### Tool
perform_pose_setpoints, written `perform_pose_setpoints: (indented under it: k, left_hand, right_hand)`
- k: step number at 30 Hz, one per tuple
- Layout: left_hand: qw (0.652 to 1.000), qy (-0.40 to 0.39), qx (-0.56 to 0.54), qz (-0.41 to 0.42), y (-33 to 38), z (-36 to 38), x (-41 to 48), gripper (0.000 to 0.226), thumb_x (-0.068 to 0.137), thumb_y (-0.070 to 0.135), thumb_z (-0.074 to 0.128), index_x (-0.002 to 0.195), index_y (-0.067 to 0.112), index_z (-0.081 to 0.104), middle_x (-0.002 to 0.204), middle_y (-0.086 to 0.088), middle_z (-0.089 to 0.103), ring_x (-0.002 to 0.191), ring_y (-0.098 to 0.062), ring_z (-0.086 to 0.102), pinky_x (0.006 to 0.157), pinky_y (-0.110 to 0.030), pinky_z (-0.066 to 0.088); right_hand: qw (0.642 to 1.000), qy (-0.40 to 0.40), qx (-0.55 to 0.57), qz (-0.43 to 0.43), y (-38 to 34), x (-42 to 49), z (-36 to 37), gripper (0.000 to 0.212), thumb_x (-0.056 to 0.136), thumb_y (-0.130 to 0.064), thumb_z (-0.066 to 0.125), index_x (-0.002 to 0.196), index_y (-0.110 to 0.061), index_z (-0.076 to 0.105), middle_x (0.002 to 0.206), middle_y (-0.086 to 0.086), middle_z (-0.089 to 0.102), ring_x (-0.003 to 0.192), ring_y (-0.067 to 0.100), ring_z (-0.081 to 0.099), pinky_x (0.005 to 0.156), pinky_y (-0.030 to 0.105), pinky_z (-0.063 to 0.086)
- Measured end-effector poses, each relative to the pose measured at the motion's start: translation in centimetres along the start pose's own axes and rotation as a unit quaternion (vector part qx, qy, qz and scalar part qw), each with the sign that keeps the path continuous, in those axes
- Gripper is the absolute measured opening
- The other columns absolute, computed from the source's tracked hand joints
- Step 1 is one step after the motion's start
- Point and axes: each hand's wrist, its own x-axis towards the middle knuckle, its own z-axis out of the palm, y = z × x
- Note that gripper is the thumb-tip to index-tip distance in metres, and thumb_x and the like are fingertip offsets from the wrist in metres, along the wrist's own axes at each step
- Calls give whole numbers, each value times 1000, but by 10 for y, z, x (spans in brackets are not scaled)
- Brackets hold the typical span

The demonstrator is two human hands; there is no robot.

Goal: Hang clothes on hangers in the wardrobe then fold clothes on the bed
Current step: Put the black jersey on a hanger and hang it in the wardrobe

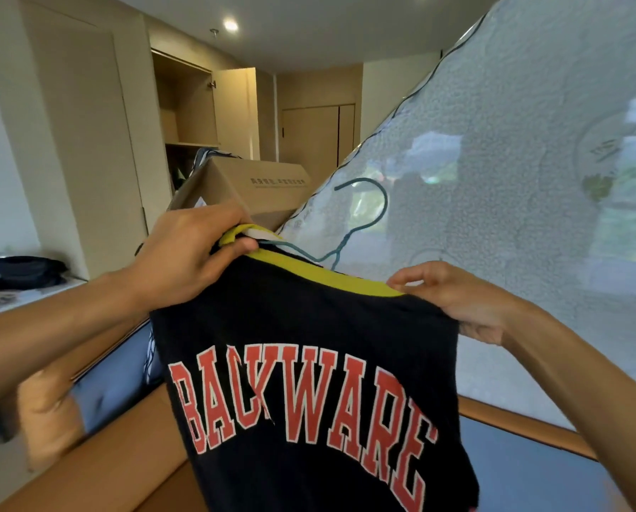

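A beige wardrobe stands across the room with one door open, and a quilted mattress is propped on edge at right. In front of me the black T-shirt hangs mid-air, the hook of a teal wire hanger poking out above its yellow collar. My left hand grips the collar where the wire runs in. My right hand pinches the far shoulder. The cloth looks light and limp (likely to slide off thin wire), so I'd hold it at the shoulders.
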Motion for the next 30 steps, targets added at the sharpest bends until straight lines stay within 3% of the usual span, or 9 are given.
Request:
perform_pose_setpoints:
  k: [3,6,8,11,13,16,20,26,30]
  left_hand:
    - [1000,-20,13,-17,-5,4,-7,35,100,53,39,101,23,58,79,10,59,62,-8,55,53,-39,49]
    - [998,-39,24,-37,-5,12,-9,34,99,57,35,95,30,54,72,11,58,60,-8,54,52,-39,47]
    - [997,-54,29,-54,-3,17,-10,34,99,60,32,91,32,50,68,10,55,60,-7,53,52,-40,47]
    - [995,-66,2,-69,4,24,-9,34,98,60,32,88,32,48,66,9,54,59,-6,54,51,-37,45]
    - [995,-67,-25,-73,10,27,-4,33,97,58,35,86,30,47,65,7,54,59,-6,54,51,-37,44]
    - [993,-42,-60,-96,16,28,3,33,97,57,36,85,28,48,67,5,56,61,-9,55,53,-41,47]
    - [991,-6,-70,-117,17,29,5,31,96,56,37,87,29,49,68,5,57,64,-15,58,56,-45,49]
    - [992,3,-53,-116,25,33,1,27,97,55,36,91,32,49,70,8,57,65,-11,56,56,-43,49]
    - [989,23,-92,-111,34,32,2,26,98,50,37,90,30,51,68,6,55,62,-12,54,53,-41,45]
  right_hand:
    - [991,47,-119,-47,-10,-13,-13,26,82,-40,72,96,-18,76,76,5,76,71,12,70,70,21,49]
    - [962,85,-246,-79,-17,-22,-12,23,89,-33,71,75,-15,75,51,0,58,44,8,47,50,17,35]
    - [927,165,-309,-131,-19,-25,-11,29,92,-30,69,66,-17,68,49,4,52,43,11,41,50,24,33]
    - [844,327,-359,-227,-26,-31,-9,25,94,-25,61,69,-22,58,56,-3,53,54,8,50,54,22,34]
    - [815,362,-376,-252,-26,-32,-2,20,97,-21,54,78,-17,55,65,-5,52,63,10,52,57,30,34]
    - [856,316,-346,-218,-13,-26,4,17,102,-20,47,87,-13,50,66,-1,54,64,16,54,58,30,37]
    - [892,245,-359,-125,5,-24,-4,11,93,-20,57,89,-21,47,68,-2,54,63,18,53,55,33,37]
    - [837,210,-505,-1,5,-31,-17,15,87,-30,58,77,-28,48,80,-3,57,79,24,58,67,36,43]
    - [833,351,-411,-117,-6,-25,-36,9,89,-26,55,79,-26,55,73,-5,61,74,27,58,67,37,44]
